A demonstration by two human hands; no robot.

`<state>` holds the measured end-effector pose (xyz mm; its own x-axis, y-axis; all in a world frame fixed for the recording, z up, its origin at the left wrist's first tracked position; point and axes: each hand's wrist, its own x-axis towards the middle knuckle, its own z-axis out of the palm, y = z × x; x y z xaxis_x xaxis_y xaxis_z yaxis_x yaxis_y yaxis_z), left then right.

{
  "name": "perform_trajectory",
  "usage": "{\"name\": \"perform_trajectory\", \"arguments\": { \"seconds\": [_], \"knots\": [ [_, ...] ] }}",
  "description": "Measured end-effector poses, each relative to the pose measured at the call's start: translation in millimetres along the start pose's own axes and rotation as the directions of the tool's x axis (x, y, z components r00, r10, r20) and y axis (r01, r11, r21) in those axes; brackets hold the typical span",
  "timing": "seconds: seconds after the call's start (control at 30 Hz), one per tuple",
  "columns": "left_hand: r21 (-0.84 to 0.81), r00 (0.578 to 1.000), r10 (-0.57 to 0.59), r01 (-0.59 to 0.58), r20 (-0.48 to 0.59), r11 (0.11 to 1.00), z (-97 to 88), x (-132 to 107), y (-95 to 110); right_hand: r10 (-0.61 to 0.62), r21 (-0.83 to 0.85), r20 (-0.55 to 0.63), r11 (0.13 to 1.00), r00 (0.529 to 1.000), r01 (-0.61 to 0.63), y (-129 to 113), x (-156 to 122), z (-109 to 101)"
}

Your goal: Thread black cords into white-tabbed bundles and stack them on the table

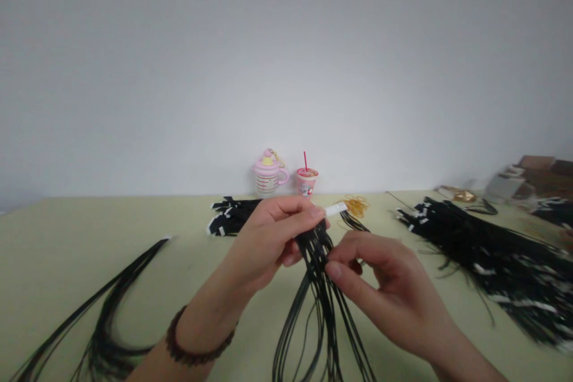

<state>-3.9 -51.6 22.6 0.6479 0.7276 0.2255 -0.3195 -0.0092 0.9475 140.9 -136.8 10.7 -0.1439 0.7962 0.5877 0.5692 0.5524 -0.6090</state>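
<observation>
My left hand (286, 230) pinches the top of a bundle of thin black cords (329, 310), which hang down toward the front of the table. Just below that grip, my right hand (376, 280) has thumb and forefinger closed on some strands at the bundle's right side. A white tag-like piece (335, 209) sticks out to the right beyond my left fingertips, with a few black cords (353, 222) running from its end. A dark beaded bracelet circles my left wrist. The ends of the strands run out of the lower edge of the view.
Another black cord bundle (129, 277) curves across the left. Black strips with white ends (237, 215) lie behind my left hand. A large black pile (487, 256) spreads at right. A pink lidded mug (267, 176), a small pink cup (307, 182) and yellow rubber bands (357, 205) stand or lie by the wall.
</observation>
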Motion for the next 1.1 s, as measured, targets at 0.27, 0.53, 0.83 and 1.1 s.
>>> {"name": "perform_trajectory", "arguments": {
  "seconds": [0.27,0.53,0.83,1.1],
  "knots": [
    [0.036,0.977,0.098,-0.107,0.190,0.994,73.4,-37,58,-0.124,-0.142,-0.244,0.986,0.962,0.091,-83,-43,-44],
    [0.127,0.982,0.112,-0.132,0.153,0.983,72.2,-50,33,-0.003,-0.110,-0.162,0.994,0.987,-0.016,-78,-63,-33],
    [0.218,0.998,0.007,-0.019,0.058,0.976,36.4,-45,-7,0.060,-0.073,-0.135,0.995,0.989,-0.070,-27,-69,9],
    [0.129,0.988,-0.139,0.130,0.065,0.983,23.2,-29,-11,0.046,-0.159,-0.101,0.985,0.994,-0.062,-20,-64,17]
  ]
}}
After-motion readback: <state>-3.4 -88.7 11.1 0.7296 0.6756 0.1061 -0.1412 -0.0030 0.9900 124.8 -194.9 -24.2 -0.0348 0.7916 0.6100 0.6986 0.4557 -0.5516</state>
